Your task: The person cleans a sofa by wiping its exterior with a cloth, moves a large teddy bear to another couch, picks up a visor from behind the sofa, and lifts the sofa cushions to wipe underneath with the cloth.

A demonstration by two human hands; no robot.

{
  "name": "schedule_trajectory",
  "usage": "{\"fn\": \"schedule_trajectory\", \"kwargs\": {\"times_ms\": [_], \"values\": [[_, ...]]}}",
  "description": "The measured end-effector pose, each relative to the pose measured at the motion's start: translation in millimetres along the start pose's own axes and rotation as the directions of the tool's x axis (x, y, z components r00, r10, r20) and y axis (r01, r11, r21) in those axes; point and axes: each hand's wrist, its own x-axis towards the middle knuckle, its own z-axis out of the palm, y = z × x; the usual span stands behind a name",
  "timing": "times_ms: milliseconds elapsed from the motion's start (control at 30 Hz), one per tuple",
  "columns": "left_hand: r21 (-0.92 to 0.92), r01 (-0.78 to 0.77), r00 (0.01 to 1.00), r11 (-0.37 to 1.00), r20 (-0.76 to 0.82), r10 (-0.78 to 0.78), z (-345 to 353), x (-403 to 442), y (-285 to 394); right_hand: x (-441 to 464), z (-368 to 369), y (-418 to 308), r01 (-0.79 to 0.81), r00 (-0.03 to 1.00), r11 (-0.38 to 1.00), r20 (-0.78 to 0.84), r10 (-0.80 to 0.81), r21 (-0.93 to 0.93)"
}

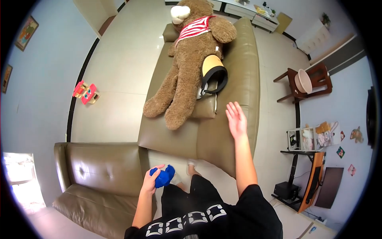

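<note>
My left hand is closed around a crumpled blue cloth, low in front of my body. My right hand is stretched out over the olive leather sofa, fingers extended and nothing in it. On that sofa lies a large brown teddy bear in a red and white striped top. Beside the bear, beyond my right hand, a tan and black sun visor rests against a cushion. Part of the cushion is hidden by the bear and visor.
A second leather sofa stands at the left. A pink and cream toy house sits on the floor by the wall. At the right are a wooden chair bearing a pink basin, and a desk with a black box.
</note>
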Motion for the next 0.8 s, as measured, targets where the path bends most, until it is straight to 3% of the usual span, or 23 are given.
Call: {"fn": "schedule_trajectory", "kwargs": {"times_ms": [67,133,233,333,433,533,567,600,700,733,767,800], "values": [[0.024,-0.001,0.999,1.000,0.049,-0.001,25.6,13.0,6.8,-51.4,-0.4,-55.1,0.127,0.992,0.988,0.010,-0.126,-0.092],[0.089,0.016,0.991,0.996,0.133,-0.028,45.3,20.3,10.5,-98.1,-48.3,-84.3,0.251,0.943,0.928,-0.148,-0.299,-0.275],[0.238,-0.025,0.962,0.971,0.271,-0.042,67.7,40.7,-2.1,-168.5,-114.3,-88.1,0.150,0.750,0.864,-0.514,-0.416,-0.481],[0.343,0.001,0.942,0.939,0.316,-0.117,100.7,54.3,-18.6,-230.9,-158.1,-62.6,0.110,0.551,0.941,-0.769,-0.326,-0.320],[0.395,-0.078,0.943,0.915,0.327,-0.061,138.9,65.2,-48.6,-271.9,-200.4,-16.4,0.063,0.404,0.929,-0.842,-0.358,-0.365],[0.533,-0.305,0.924,0.789,0.368,0.108,162.4,93.7,-84.4,-282.5,-224.0,33.5,0.019,0.381,0.921,-0.849,-0.367,-0.390],[0.557,-0.169,0.954,0.813,0.301,-0.007,172.2,94.3,-75.5,-279.0,-226.2,45.2,0.002,0.372,0.908,-0.842,-0.389,-0.419],[0.584,-0.200,0.966,0.786,0.252,0.059,175.0,110.3,-81.4,-271.3,-219.8,51.9,-0.013,0.364,0.896,-0.836,-0.410,-0.444],[0.525,-0.159,0.972,0.836,0.232,0.039,206.0,138.7,-61.7,-257.2,-237.9,72.9,-0.008,0.363,0.815,-0.761,-0.537,-0.579],[0.562,-0.199,0.964,0.803,0.262,0.056,217.5,152.2,-57.2,-246.2,-240.2,72.2,0.004,0.364,0.776,-0.722,-0.589,-0.631],[0.577,-0.303,0.941,0.758,0.308,0.142,227.5,173.0,-58.7,-238.9,-243.9,69.7,0.123,0.339,0.875,-0.809,-0.481,-0.469],[0.592,-0.398,0.909,0.701,0.355,0.216,236.0,193.0,-60.8,-230.5,-256.8,74.3,0.140,0.349,0.867,-0.795,-0.496,-0.479]]}}
